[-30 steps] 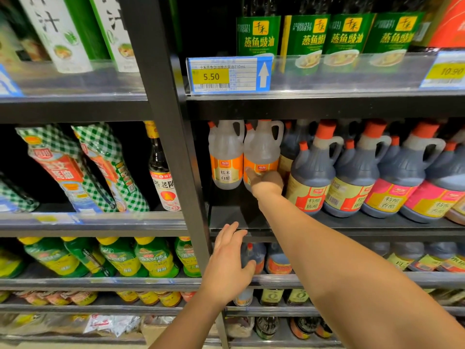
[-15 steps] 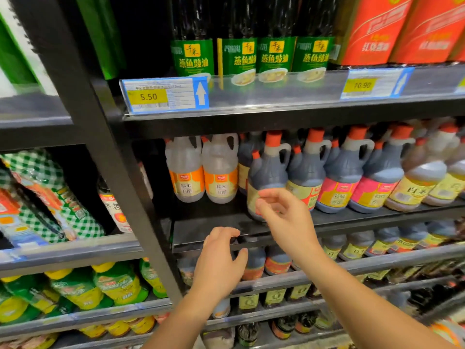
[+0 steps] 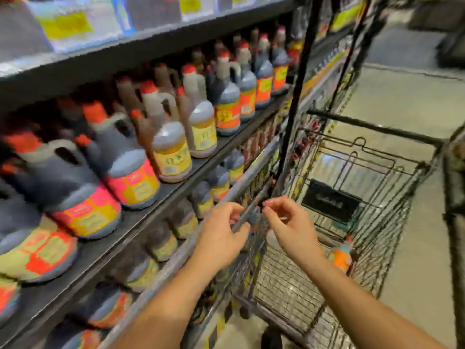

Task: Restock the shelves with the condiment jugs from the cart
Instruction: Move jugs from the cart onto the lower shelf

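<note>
**Shelf nearly full, one jug left in the cart**

At the far left, the dark metal store shelf (image 3: 141, 212) carries a close row of dark plastic condiment jugs with red-orange caps and pink-and-yellow labels (image 3: 125, 172). Next to them stand paler amber jugs with yellow labels (image 3: 173, 152), and more dark jugs run on toward the black upright post (image 3: 297, 96). The row looks packed to its front edge, so most of the restocking seems to be done.

Just past the row, the left hand (image 3: 221, 238) hangs in front of the lower shelf rail, its fingers loosely curled around nothing. Motion blur makes it hard to say whether the fingertips brush the rail.

The right hand (image 3: 292, 227) hovers just beside it over the near corner of the cart. Its thumb and fingers are drawn close together and it is empty too.

Further right stands the black wire shopping cart (image 3: 372, 127). One jug with an orange label (image 3: 340, 258) lies low against the cart's right wall, and no other stock shows in the basket.

Judging from this, what remains is to lift that last jug out and find it a slot on the shelf.
</note>
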The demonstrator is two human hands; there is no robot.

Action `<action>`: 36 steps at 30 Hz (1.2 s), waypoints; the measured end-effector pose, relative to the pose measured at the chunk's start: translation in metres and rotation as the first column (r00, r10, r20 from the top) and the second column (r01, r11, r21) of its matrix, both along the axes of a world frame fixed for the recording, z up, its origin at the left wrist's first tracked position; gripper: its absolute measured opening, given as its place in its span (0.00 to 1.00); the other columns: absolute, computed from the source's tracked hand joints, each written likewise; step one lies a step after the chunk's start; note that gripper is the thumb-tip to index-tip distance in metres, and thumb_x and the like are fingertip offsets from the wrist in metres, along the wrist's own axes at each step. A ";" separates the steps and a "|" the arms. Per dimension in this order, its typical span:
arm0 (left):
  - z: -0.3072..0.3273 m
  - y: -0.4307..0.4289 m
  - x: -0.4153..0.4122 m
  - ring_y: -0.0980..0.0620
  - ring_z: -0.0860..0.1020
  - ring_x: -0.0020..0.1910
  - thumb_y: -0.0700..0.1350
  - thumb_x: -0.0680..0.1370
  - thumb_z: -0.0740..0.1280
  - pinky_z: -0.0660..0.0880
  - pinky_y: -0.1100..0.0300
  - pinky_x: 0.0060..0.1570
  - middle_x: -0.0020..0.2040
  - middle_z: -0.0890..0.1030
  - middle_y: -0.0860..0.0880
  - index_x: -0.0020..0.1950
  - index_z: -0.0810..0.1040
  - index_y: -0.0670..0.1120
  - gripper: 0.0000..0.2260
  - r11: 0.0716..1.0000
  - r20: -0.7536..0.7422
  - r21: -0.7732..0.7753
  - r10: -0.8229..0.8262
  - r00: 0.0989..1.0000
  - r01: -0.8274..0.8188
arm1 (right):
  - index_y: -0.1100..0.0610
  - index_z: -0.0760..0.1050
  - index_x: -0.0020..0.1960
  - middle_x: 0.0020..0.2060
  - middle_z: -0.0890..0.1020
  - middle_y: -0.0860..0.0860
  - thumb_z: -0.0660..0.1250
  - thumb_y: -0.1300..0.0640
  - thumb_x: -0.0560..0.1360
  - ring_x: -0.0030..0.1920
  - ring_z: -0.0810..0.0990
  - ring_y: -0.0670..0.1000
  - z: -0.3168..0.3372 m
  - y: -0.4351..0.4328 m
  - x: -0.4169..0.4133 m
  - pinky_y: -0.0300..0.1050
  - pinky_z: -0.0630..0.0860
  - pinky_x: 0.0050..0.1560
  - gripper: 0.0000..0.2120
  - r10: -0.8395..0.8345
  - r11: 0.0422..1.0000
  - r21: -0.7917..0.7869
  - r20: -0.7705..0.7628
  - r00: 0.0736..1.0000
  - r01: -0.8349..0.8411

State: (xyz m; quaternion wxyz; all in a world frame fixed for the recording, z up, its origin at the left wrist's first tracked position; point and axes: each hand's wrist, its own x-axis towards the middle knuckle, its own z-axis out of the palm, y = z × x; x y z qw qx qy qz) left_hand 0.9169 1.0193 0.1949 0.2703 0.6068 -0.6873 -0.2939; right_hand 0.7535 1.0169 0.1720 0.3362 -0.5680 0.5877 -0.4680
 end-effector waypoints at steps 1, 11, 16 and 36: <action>-0.013 -0.019 -0.021 0.52 0.77 0.46 0.42 0.75 0.69 0.72 0.65 0.46 0.47 0.77 0.52 0.54 0.75 0.50 0.09 0.998 0.001 0.054 -0.039 0.999 0.039 | 0.52 0.80 0.46 0.36 0.82 0.48 0.69 0.60 0.76 0.36 0.77 0.41 -0.014 -0.008 -0.025 0.33 0.72 0.38 0.03 -0.053 0.998 0.041 -0.023 0.998 0.054; -0.188 -0.161 -0.175 0.54 0.71 0.52 0.48 0.75 0.71 0.65 0.65 0.47 0.57 0.70 0.51 0.64 0.69 0.47 0.20 0.853 0.109 0.486 -0.271 0.956 0.187 | 0.60 0.70 0.65 0.58 0.77 0.56 0.69 0.49 0.75 0.57 0.77 0.56 -0.231 -0.085 -0.207 0.46 0.72 0.54 0.23 -0.278 0.702 0.587 -0.297 0.914 0.404; -0.279 -0.207 -0.205 0.49 0.72 0.61 0.49 0.75 0.70 0.64 0.64 0.49 0.58 0.69 0.52 0.67 0.69 0.46 0.22 0.803 0.216 0.573 -0.343 0.914 0.166 | 0.59 0.74 0.59 0.51 0.81 0.58 0.66 0.50 0.72 0.49 0.80 0.60 -0.325 -0.113 -0.245 0.57 0.79 0.50 0.19 -0.378 0.455 0.749 -0.328 0.865 0.483; -0.495 -0.259 -0.262 0.37 0.61 0.67 0.63 0.69 0.71 0.77 0.41 0.49 0.68 0.61 0.37 0.75 0.51 0.39 0.48 0.927 0.723 0.333 -0.133 0.678 -0.173 | 0.57 0.42 0.78 0.74 0.57 0.61 0.74 0.40 0.68 0.73 0.59 0.60 -0.488 -0.150 -0.262 0.61 0.67 0.65 0.54 -0.345 -0.031 0.642 -0.726 0.594 0.766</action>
